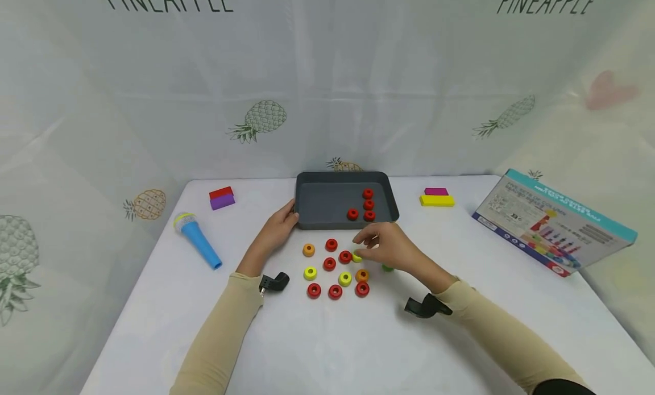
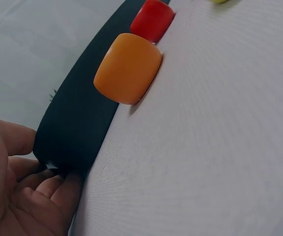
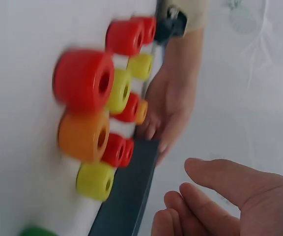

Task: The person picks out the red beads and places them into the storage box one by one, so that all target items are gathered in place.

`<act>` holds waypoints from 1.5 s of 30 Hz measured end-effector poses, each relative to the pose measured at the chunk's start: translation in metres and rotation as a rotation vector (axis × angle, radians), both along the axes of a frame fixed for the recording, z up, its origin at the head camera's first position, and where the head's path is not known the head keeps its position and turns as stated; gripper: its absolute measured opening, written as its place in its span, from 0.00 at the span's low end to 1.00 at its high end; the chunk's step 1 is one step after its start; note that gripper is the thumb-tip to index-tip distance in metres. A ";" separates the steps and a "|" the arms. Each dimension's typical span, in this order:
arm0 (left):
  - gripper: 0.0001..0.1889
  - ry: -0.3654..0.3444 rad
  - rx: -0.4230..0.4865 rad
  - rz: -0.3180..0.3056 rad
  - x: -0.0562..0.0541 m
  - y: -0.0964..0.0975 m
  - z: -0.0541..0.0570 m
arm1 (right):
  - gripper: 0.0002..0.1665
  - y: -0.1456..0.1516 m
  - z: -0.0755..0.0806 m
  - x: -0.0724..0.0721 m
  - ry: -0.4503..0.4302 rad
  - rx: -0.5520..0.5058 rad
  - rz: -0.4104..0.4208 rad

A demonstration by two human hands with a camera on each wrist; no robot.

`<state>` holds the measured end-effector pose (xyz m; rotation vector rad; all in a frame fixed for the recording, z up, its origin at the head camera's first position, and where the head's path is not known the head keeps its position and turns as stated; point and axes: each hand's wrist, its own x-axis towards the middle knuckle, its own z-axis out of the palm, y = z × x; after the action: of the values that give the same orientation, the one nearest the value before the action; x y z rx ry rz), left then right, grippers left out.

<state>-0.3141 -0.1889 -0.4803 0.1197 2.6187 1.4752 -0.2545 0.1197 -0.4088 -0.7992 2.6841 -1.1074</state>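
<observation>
From my end, the right wrist view shows the person's right hand point(image 1: 391, 248) with thumb and fingers apart, nothing between them, and a gap to the nearest yellow bead point(image 3: 93, 182). The head view hides that gap: from above, the hand partly covers a green bead point(image 1: 388, 268), which is only a cropped smudge at the wrist picture's edge. The left hand point(image 1: 273, 234) holds the left end of the dark tray point(image 1: 324, 196); I can see its fingers curled under the edge only through the left wrist camera, thumb against the rim, with an orange bead point(image 2: 127, 69) standing close to the tray's side. Only the head camera gives me the tray's inside, where four red beads point(image 1: 369, 204) lie toward the right. In front of the tray, red, yellow and orange beads lie loose on the white table point(image 1: 307, 355). Farther left I have a blue microphone point(image 1: 202, 242) and a red block point(image 1: 220, 192) against a purple block point(image 1: 222, 201); to the right, magenta point(image 1: 436, 191) and yellow point(image 1: 437, 201) blocks, then a tilted printed box point(image 1: 532, 213).
</observation>
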 end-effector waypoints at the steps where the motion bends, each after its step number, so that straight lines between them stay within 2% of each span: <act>1: 0.32 0.000 0.003 0.001 0.000 0.000 0.000 | 0.14 0.000 0.000 0.004 -0.002 -0.001 0.013; 5: 0.32 0.002 0.007 0.001 0.001 0.002 0.000 | 0.14 0.004 -0.004 0.021 -0.019 -0.007 0.031; 9: 0.31 -0.016 0.008 -0.008 0.002 0.002 -0.001 | 0.14 0.013 -0.014 0.037 -0.033 -0.009 0.004; 15: 0.32 -0.012 0.004 0.008 0.001 0.001 0.001 | 0.13 0.020 -0.031 0.050 -0.049 -0.023 0.009; 22: 0.32 -0.017 0.002 0.007 0.004 0.001 0.003 | 0.12 0.018 -0.038 0.058 -0.042 -0.005 -0.001; 32: 0.32 -0.009 0.005 0.004 0.001 0.000 0.001 | 0.14 0.013 -0.044 0.066 0.008 0.050 -0.030; 39: 0.31 -0.003 0.027 -0.001 0.002 0.000 0.003 | 0.13 0.012 -0.045 0.067 0.010 0.047 -0.034; 45: 0.31 -0.005 0.022 -0.004 0.003 0.000 0.003 | 0.14 0.014 -0.041 0.065 0.017 0.030 0.003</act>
<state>-0.3114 -0.1886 -0.4776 0.1234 2.5974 1.5016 -0.1892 0.1334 -0.4496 -0.8114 2.7061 -1.0611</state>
